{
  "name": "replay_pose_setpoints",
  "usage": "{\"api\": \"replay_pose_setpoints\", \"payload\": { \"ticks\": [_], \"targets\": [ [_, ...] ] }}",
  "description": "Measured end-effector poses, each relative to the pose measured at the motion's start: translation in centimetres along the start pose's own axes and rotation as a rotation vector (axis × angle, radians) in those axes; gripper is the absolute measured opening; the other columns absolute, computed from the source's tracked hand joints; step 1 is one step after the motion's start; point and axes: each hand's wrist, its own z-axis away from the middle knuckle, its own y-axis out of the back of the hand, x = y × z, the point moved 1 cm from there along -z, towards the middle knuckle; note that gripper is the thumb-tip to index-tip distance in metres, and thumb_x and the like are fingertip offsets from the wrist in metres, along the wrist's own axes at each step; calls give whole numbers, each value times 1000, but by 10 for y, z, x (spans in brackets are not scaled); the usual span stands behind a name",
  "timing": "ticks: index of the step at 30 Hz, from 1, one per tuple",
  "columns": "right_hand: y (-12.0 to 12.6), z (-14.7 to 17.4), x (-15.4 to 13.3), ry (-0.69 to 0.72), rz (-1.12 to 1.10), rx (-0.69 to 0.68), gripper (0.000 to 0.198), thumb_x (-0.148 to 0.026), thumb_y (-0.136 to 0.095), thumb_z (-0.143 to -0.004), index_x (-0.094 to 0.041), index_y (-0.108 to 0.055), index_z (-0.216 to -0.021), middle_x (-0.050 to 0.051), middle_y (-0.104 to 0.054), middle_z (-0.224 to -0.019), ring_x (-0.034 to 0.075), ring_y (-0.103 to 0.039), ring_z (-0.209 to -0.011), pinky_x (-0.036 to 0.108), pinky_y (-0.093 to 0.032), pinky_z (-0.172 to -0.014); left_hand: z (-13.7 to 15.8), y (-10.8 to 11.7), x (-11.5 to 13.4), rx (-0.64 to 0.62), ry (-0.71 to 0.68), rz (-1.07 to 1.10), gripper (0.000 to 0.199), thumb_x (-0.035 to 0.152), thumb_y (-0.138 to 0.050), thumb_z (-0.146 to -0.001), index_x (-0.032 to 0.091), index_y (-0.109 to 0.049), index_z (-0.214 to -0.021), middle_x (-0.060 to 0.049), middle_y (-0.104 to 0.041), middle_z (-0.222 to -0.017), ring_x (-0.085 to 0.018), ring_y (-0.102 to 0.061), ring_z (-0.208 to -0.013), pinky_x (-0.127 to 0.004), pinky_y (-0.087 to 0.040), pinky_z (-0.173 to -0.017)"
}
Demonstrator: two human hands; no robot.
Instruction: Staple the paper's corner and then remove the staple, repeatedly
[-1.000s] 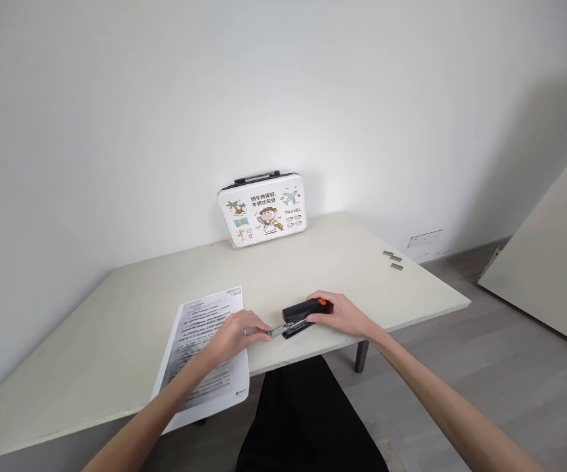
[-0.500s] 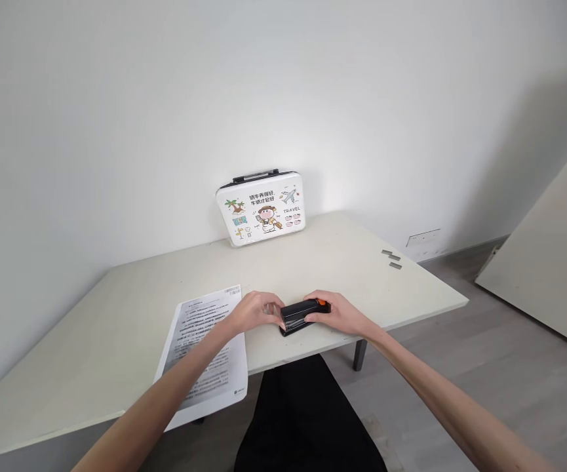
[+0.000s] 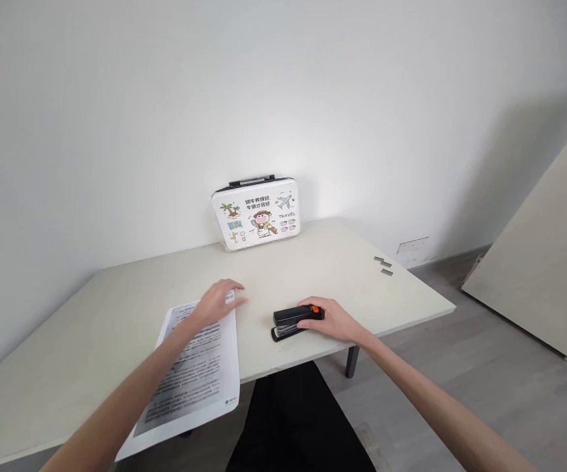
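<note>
A black stapler (image 3: 288,317) with an orange part at its rear rests near the front edge of the table. My right hand (image 3: 330,318) grips its back end, thumb on the near side. Its jaws point left and stand a little apart. My left hand (image 3: 218,301) is over the upper right corner of a printed paper sheet (image 3: 204,367), fingers apart and holding nothing. Whether it touches the paper I cannot tell. My left forearm covers part of the sheet, whose lower end hangs past the table edge.
A white case (image 3: 258,213) with cartoon prints and a black handle leans on the wall at the back. Several staple strips (image 3: 386,265) lie near the right edge of the pale table (image 3: 312,262). A white panel (image 3: 533,249) stands at the right.
My left hand has left the stapler and moved left and up, over the paper's top corner. My right hand keeps hold of the stapler. The view has shifted slightly.
</note>
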Motion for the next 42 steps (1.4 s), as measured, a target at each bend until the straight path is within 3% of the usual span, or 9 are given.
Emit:
{"api": "replay_pose_setpoints", "payload": {
  "ticks": [2, 5, 9, 16, 23, 33, 42],
  "targets": [
    [0, 1, -2, -3, -19, 1, 30, -49, -75, -86, -29, -73, -108, 1, -75, -116, 24, -68, -103, 35, -51, -90, 9, 5, -41, 110, 207, -138, 47, 59, -51, -94, 22, -69, -116, -10, -69, -125, -29, -61, -120, -42, -44, -110],
    [1, 1, -2, -3, -25, -4, 30, -48, -75, -86, -29, -73, -108, 1, -75, -116, 24, -68, -105, 35, -51, -90, 29, 8, -84, 216, 383, -217, 49, 54, -43, -94, 15, -69, -109, -20, -67, -116, -38, -60, -115, -56, -44, -105],
    [0, 1, 1, -26, -6, -7, 30, -49, -75, -85, -29, -73, -107, 1, -76, -115, 25, -68, -105, 35, -52, -90, 47, 1, -98, 283, 462, -261, 47, 53, -38, -94, 17, -68, -98, -20, -65, -111, -40, -58, -112, -58, -44, -102],
    [-3, 2, 2, -48, 15, -23, 33, -54, -72, -86, -29, -73, -108, 2, -76, -114, 26, -69, -104, 35, -52, -90, 42, -11, -77, 258, 350, -205, 42, 55, -37, -96, 23, -58, -79, -13, -66, -96, -33, -61, -99, -51, -46, -99],
    [-5, 5, -2, -69, 34, -14, 37, -57, -72, -85, -28, -73, -110, 3, -76, -115, 27, -68, -106, 37, -52, -92, 44, -12, -46, 206, 286, -75, 42, 57, -39, -98, 23, -59, -85, -9, -71, -89, -28, -64, -89, -46, -46, -97],
    [-8, 8, -2, -75, 61, -14, 39, -57, -72, -85, -27, -73, -110, 4, -75, -115, 27, -69, -106, 38, -53, -94, 42, -21, 13, 77, 227, 150, 54, 68, -44, -95, 25, -69, -74, -4, -77, -88, -26, -66, -95, -39, -47, -96],
    [-10, 9, 0, -86, 56, -6, 39, -56, -73, -85, -29, -73, -113, 3, -75, -117, 27, -68, -108, 39, -53, -97, 53, -33, 43, 79, 239, 190, 51, 69, -53, -92, 22, -70, -81, -4, -75, -96, -28, -64, -100, -45, -41, -102]
  ]
}}
